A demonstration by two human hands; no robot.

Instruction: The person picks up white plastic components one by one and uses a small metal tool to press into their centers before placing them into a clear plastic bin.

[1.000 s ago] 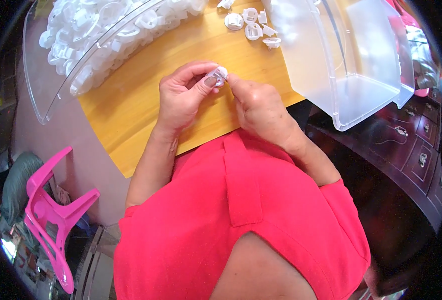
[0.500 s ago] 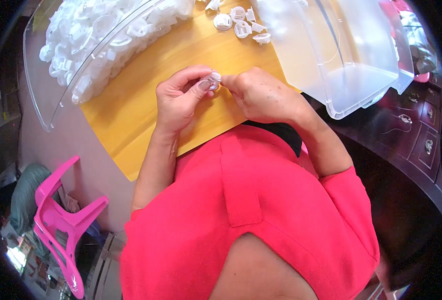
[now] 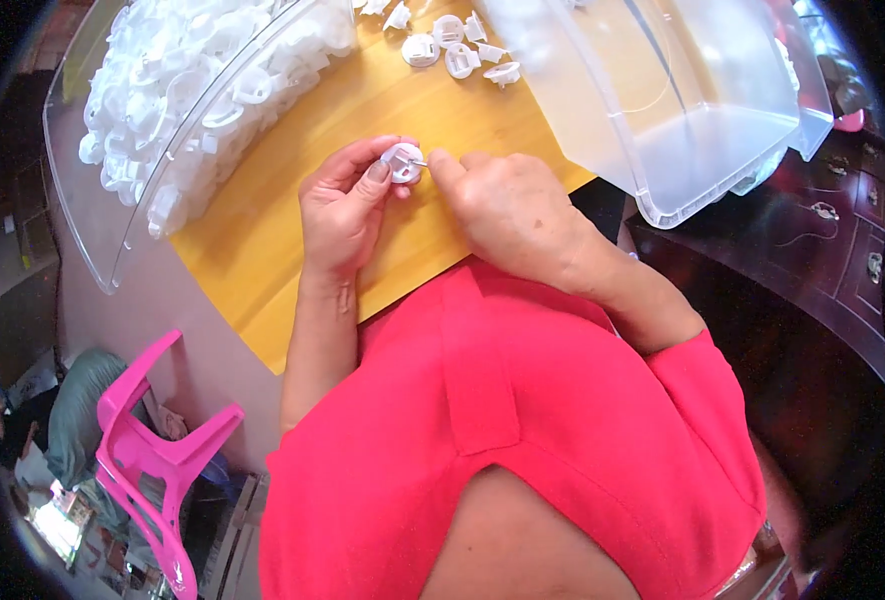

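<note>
Yellow tabletop (image 3: 392, 105) below us. Left hand (image 3: 345, 208) pinches white plastic fitting (image 3: 399, 165), right hand (image 3: 512, 215) clamps metal rod (image 3: 419, 163); we should hold both steady.

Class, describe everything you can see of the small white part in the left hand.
The small white part is roundish and looks like plastic, with raised, slot-like detail on the face turned toward the camera; finer features are too small to tell. It is pinched at its left side by the left hand, above the yellow tabletop. A thin tool in the right hand reaches its right side, apparently touching it.
</note>
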